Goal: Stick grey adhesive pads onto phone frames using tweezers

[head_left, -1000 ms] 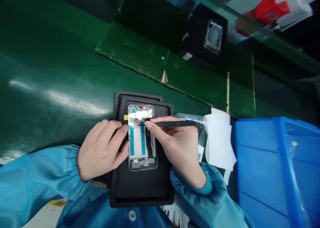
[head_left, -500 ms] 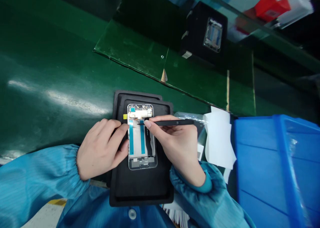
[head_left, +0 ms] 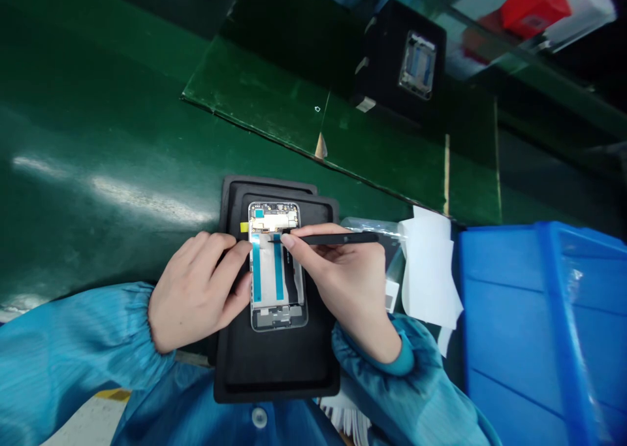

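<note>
Green counter (head_left: 98, 139) under a black tray (head_left: 277, 371) holding a phone frame (head_left: 277, 266): the left hand (head_left: 196, 291) clasps the frame's edge, while the right hand (head_left: 340, 283), apart from it, pinches tweezers (head_left: 337, 238), tips over the frame. Blue bin (head_left: 539, 328) sits nearby.

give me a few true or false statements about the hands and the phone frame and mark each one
1. The right hand holds black tweezers. True.
2. Their tips lie over the phone frame. True.
3. Both hands wear gloves. False: the left hand and the right hand are bare.
4. The phone frame lies in the blue bin. False: it lies on a black mat, and the blue bin is off to the right.
5. The white paper lies left of the mat. False: the white paper lies to its right.
</note>
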A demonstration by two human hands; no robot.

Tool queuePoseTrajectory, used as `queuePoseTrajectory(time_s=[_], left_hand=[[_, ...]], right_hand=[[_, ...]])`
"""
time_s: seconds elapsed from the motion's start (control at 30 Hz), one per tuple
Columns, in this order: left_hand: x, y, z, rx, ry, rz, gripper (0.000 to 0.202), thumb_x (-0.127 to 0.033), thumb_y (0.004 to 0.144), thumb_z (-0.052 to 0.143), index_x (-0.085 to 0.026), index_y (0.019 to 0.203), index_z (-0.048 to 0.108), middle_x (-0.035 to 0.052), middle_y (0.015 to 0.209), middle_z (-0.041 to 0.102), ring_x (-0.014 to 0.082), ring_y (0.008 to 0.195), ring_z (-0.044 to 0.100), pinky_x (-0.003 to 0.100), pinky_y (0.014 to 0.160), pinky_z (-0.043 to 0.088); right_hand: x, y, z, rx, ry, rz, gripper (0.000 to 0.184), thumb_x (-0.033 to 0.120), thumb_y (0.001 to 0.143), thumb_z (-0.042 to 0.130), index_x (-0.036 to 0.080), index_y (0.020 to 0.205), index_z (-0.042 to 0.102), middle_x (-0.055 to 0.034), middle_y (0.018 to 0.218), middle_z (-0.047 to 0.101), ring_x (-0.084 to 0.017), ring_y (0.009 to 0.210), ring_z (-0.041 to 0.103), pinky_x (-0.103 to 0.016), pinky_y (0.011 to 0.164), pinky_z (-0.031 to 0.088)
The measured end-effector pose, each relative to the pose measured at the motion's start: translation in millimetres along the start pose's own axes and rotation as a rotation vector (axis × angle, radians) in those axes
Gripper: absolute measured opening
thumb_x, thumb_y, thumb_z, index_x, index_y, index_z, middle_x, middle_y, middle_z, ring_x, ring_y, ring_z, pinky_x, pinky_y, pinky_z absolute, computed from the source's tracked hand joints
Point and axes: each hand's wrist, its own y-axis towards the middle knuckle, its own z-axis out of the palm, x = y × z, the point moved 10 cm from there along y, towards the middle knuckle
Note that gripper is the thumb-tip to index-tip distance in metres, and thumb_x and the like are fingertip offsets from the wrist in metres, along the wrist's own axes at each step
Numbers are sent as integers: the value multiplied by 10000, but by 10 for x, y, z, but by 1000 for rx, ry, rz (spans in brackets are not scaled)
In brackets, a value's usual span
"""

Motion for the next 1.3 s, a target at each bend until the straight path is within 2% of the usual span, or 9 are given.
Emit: queuePoseTrajectory(time_s=[0.2,0.4,0.57,0.73,0.9,1.03,1.17,1.23,1.3], left_hand=[[-2,11,12,21,28,10,336,-254,912,572,-55,1175,640,150,1002,596,265,851,551,414,710,519],[-32,37,110,192,202,40,470,-394,967,485,-164,1369,566,154,1082,581,301,900,535,433,699,490],[-73,68,99,223,286,70,474,-382,980,459,-177,1397,551,164,1206,587,329,1039,544,453,779,481],[-124,122,143,257,283,108,456,-339,967,467,-142,1366,568,162,1365,551,365,1236,485,500,950,452],[-97,148,160,286,243,115,482,-346,954,497,-195,1411,532,161,1350,563,376,1229,502,534,957,460],[-78,99,141,305,178,162,435,-413,944,550,-245,1343,594,147,1396,517,367,1264,478,513,994,471],[-50,43,84,231,182,138,500,-466,940,556,-182,1351,573,179,1374,518,367,1274,473,525,1014,469],[-49,12,57,173,173,110,415,-419,959,529,-187,1295,602,168,1352,531,348,1259,497,506,1014,473],[53,-13,1,89,160,-28,361,-362,960,513,-175,1257,600,167,1303,554,318,1197,554,463,985,495]], right_hand=[[-2,-2,4,7,-18,-15,111,287,769,813,188,788,764,-36,785,777,-175,634,718,-257,543,583],[-20,8,12,4,-10,-18,128,305,768,809,187,785,763,-35,735,772,-170,585,708,-252,504,569],[11,-23,-10,5,25,-45,125,293,755,815,189,799,763,-36,780,787,-187,655,746,-261,583,618],[47,-109,-189,-76,34,-59,130,294,753,814,185,800,760,-38,790,786,-197,687,757,-276,631,637],[48,-225,-362,-120,36,-56,133,294,739,818,184,792,766,-46,801,783,-210,716,757,-299,664,642],[-25,-344,-569,-156,-4,-43,151,313,721,830,187,775,767,-45,782,774,-211,701,743,-306,640,629],[-197,-482,-815,-191,17,-12,179,342,708,840,192,771,765,-45,767,770,-216,696,736,-325,648,626],[-314,-551,-949,-220,33,12,197,358,702,846,196,781,767,-48,777,772,-218,704,735,-334,660,624],[-432,-608,-1092,-258,45,35,219,376,694,853,201,795,770,-52,794,774,-224,718,734,-345,672,621]])
